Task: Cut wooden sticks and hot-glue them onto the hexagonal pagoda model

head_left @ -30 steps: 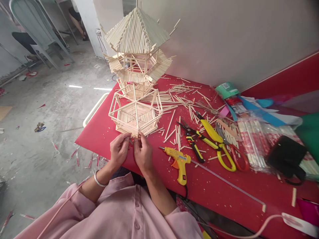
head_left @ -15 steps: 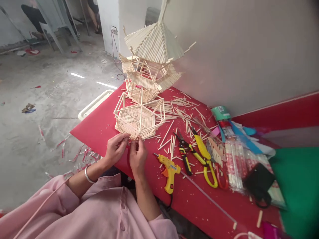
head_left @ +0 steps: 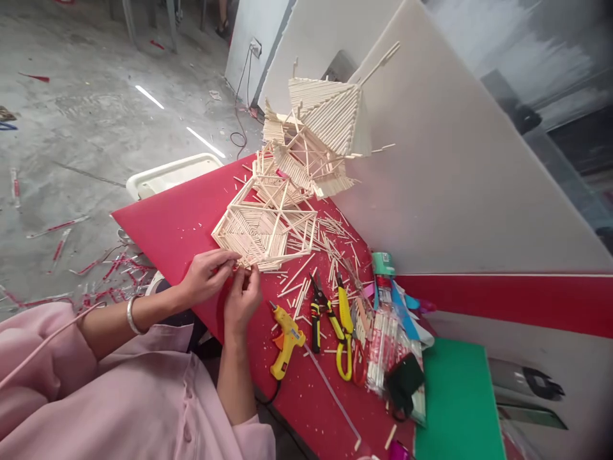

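A hexagonal frame of thin wooden sticks (head_left: 261, 230) lies on the red table (head_left: 177, 220). Behind it stands a tall stick-built tower with a pointed roof (head_left: 325, 124). My left hand (head_left: 207, 276) and my right hand (head_left: 242, 295) meet at the frame's near edge. Both have their fingertips pinched together on something small, apparently a stick at the frame's rim; I cannot make it out clearly. A silver bangle (head_left: 131, 316) sits on my left wrist.
A yellow glue gun (head_left: 286, 337) lies right of my hands, then black-and-yellow pliers (head_left: 315, 313), yellow scissors (head_left: 343, 332) and a bag of sticks (head_left: 383, 345). Loose sticks (head_left: 330, 246) litter the table. A green sheet (head_left: 457, 399) lies at right. A white wall panel (head_left: 445, 179) stands behind.
The camera has swung and tilted to the right, so the table now runs diagonally. My hands stay pinched at the frame's near edge with little movement of their own.
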### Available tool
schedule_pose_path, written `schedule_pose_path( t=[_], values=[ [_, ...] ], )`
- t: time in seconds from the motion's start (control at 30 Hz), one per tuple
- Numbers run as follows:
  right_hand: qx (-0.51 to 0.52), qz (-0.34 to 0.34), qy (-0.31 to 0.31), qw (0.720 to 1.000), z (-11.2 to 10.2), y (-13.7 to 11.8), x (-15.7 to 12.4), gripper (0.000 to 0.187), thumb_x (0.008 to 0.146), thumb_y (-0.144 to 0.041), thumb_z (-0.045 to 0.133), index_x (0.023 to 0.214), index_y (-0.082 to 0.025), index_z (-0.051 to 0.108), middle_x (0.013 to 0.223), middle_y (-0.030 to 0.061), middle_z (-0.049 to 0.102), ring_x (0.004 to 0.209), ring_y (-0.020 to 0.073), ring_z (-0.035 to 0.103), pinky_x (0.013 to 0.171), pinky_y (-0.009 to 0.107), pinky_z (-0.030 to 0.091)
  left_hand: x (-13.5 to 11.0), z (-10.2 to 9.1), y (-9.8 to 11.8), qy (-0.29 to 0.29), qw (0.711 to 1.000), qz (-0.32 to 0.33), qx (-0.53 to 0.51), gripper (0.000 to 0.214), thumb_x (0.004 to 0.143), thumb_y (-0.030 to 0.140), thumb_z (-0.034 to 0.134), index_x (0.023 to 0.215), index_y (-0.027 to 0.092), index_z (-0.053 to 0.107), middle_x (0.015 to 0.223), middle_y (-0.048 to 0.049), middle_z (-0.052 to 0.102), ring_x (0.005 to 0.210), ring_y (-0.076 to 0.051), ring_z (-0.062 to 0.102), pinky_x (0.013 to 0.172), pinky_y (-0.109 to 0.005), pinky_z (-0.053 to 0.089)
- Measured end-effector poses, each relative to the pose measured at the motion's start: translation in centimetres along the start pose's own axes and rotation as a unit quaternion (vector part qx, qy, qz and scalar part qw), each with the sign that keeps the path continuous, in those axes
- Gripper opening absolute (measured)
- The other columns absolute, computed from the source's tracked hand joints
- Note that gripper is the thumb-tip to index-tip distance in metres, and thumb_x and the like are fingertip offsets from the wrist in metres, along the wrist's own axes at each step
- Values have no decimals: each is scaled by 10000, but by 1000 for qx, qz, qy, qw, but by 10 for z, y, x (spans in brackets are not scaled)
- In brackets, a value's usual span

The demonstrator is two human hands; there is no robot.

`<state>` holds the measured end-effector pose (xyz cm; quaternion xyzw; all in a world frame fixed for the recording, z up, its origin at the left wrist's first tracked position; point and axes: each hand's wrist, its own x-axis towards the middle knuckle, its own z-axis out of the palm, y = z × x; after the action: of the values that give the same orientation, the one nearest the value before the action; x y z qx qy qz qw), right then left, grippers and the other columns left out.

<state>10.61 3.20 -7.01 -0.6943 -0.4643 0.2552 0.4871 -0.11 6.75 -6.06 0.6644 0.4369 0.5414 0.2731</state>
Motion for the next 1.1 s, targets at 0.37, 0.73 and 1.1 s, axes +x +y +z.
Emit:
schedule_pose_path(
  t=[0.37, 0.73, 1.1],
  values=[
    [-28, 2, -3, 1000, -1, 1, 0, 514, 956, -496, 482, 1220, -81, 629, 989, 174, 758, 844, 235, 735, 716, 298, 553, 2, 0, 4, -1, 1000, 1, 6, 216, 919, 169, 507, 956, 145, 719, 808, -64, 761, 679, -129, 699, 628, -201, 533],
    [-26, 7, -3, 1000, -1, -1, -1, 534, 963, -519, 457, 1224, -85, 628, 1025, 184, 759, 888, 249, 744, 746, 318, 568, 3, -2, 5, -21, 1000, -9, 4, 234, 888, 137, 498, 963, 161, 718, 864, -73, 771, 748, -150, 718, 679, -226, 551],
    [-30, 7, -10, 999, -1, 5, 0, 556, 959, -511, 455, 1256, -66, 604, 1076, 209, 742, 944, 265, 738, 790, 340, 570, 3, -1, 6, -10, 1000, -9, -6, 200, 902, 155, 522, 946, 156, 718, 833, -76, 765, 709, -149, 711, 650, -220, 542]
  ],
)
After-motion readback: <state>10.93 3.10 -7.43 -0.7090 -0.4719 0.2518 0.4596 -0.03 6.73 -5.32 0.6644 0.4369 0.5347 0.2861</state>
